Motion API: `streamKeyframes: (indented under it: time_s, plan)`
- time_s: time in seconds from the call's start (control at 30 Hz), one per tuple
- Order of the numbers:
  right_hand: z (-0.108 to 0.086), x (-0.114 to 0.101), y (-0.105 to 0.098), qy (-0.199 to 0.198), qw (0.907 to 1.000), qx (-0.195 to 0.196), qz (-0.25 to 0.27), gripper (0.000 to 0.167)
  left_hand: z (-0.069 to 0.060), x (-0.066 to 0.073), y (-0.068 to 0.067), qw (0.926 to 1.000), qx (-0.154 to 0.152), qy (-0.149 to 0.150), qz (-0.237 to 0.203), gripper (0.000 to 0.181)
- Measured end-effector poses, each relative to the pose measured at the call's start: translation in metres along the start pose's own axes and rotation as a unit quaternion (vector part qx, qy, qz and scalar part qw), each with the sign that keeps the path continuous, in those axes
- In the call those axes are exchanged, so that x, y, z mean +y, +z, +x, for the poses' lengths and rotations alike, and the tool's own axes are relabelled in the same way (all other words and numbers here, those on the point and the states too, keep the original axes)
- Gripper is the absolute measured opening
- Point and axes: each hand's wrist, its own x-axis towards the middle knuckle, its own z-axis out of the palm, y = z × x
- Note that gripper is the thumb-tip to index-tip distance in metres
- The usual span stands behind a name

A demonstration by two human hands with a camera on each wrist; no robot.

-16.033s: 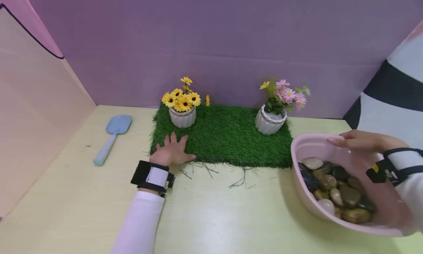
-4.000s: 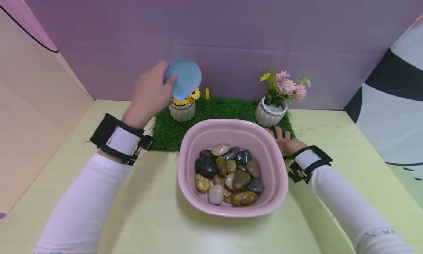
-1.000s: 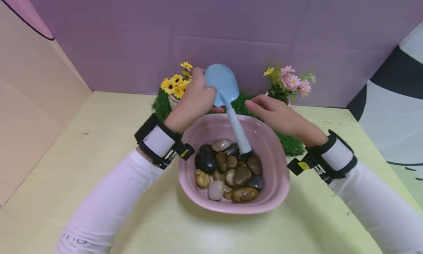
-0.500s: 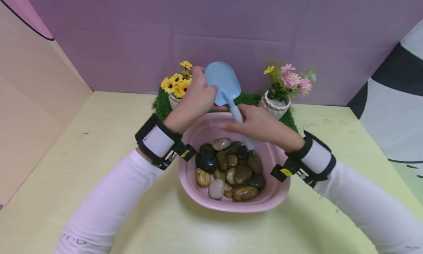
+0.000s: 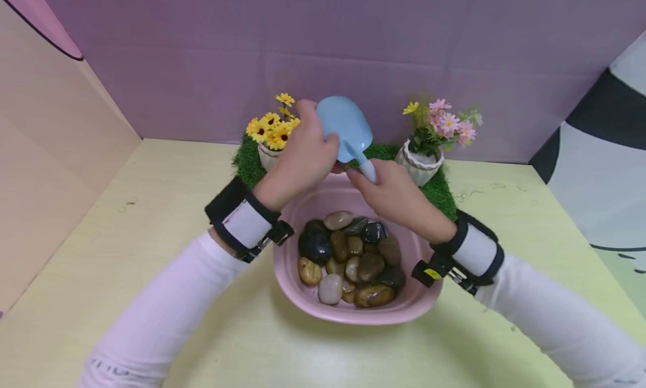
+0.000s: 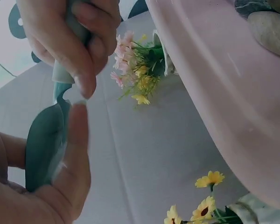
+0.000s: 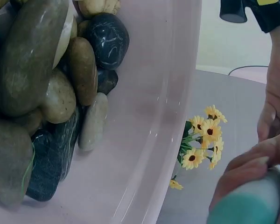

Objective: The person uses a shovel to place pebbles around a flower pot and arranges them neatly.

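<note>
**Blue shovel (image 5: pixel 345 124) held at blade and handle by the far rim of a pink tub (image 5: pixel 353 316)**

The left hand (image 5: pixel 305 152) pinches the shovel's smooth, glossy blade at its side, the digits closed on it, one lying along one face. The blade is broad and rounded, with a shallow hollow, narrowing to a short neck. The right hand (image 5: pixel 393 192) is wrapped round the pale, tubular handle (image 5: pixel 368 172), whose teal end (image 7: pixel 247 210) pokes out of the fist. The shovel thus lies tilted between the two hands.

Nearer the person than the hands sits the tub, square with soft corners, shiny-walled and stepped inside. The stones (image 5: pixel 370 267) heaped in it are rounded and polished: brown, cream, and black, some with pale veins.

Just left of the left hand, yellow flowers (image 5: pixel 272 131) with dark centres rise from a pale pot. Beyond the right hand, pink flowers (image 5: pixel 446 124) with flat petals stand in a ribbed whitish pot (image 5: pixel 420 166). Short, bristly green turf (image 5: pixel 439 200) shows beneath that pot, and a light wood-toned table (image 5: pixel 136 208) spreads outside both arms.
</note>
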Motion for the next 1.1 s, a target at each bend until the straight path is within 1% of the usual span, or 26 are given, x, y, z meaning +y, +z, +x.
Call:
streamKeyframes:
  time_s: [0.07, 0.13, 0.17, 0.23, 0.33, 0.43, 0.5, 0.57, 0.6, 0.67, 0.73, 0.83, 0.93, 1.0, 1.03, 1.1]
  plan:
    - [-0.001, 0.001, -0.001, -0.004, 0.9999, 0.011, -0.010, 0.037, -0.002, 0.000, 0.000, 0.9989, 0.003, 0.010, 0.046, 0.050]
    - [-0.002, 0.003, -0.002, -0.006, 0.9998, 0.013, -0.015, 0.042, -0.005, -0.001, -0.001, 0.9963, 0.003, 0.018, 0.084, 0.056]
    - [-0.002, 0.003, -0.002, -0.010, 0.9997, 0.013, -0.018, 0.043, -0.006, -0.002, -0.002, 0.9948, 0.003, 0.021, 0.100, 0.058]
    - [-0.003, 0.004, -0.001, -0.013, 0.9997, 0.010, -0.018, 0.043, -0.008, -0.004, -0.004, 0.9927, -0.002, 0.024, 0.118, 0.063]
    - [-0.003, 0.005, 0.000, -0.021, 0.9996, 0.010, -0.019, 0.041, -0.009, -0.007, -0.006, 0.9905, -0.009, 0.027, 0.134, 0.065]
    - [-0.003, 0.006, 0.001, -0.023, 0.9994, 0.010, -0.024, 0.040, -0.009, -0.010, -0.008, 0.9882, -0.019, 0.040, 0.147, 0.060]
    - [-0.003, 0.008, 0.000, -0.025, 0.9993, 0.009, -0.027, 0.039, -0.007, -0.012, -0.012, 0.9862, -0.032, 0.056, 0.152, 0.060]
    - [-0.003, 0.009, -0.002, -0.026, 0.9990, 0.010, -0.036, 0.039, -0.007, -0.014, -0.017, 0.9843, -0.052, 0.069, 0.154, 0.064]
    - [-0.003, 0.010, -0.004, -0.025, 0.9989, 0.010, -0.039, 0.039, -0.006, -0.015, -0.019, 0.9834, -0.062, 0.071, 0.155, 0.068]
    - [-0.003, 0.013, -0.006, -0.023, 0.9985, 0.008, -0.049, 0.040, -0.006, -0.018, -0.024, 0.9806, -0.085, 0.064, 0.165, 0.079]
    - [-0.003, 0.015, -0.008, -0.022, 0.9978, 0.010, -0.062, 0.042, -0.007, -0.021, -0.026, 0.9759, -0.104, 0.049, 0.186, 0.088]
    - [-0.002, 0.018, -0.011, -0.022, 0.9968, 0.011, -0.076, 0.043, -0.006, -0.026, -0.028, 0.9632, -0.120, 0.021, 0.239, 0.096]
    - [-0.002, 0.019, -0.014, -0.021, 0.9959, 0.013, -0.087, 0.043, -0.006, -0.033, -0.029, 0.9511, -0.133, -0.020, 0.278, 0.099]
    - [-0.002, 0.020, -0.015, -0.019, 0.9957, 0.012, -0.090, 0.042, -0.006, -0.039, -0.028, 0.9428, -0.144, -0.049, 0.297, 0.104]
    - [-0.003, 0.020, -0.016, -0.017, 0.9956, 0.012, -0.092, 0.042, -0.007, -0.043, -0.027, 0.9402, -0.151, -0.065, 0.298, 0.106]
    - [-0.003, 0.019, -0.017, -0.017, 0.9954, 0.011, -0.094, 0.042, -0.008, -0.050, -0.026, 0.9310, -0.168, -0.087, 0.312, 0.103]
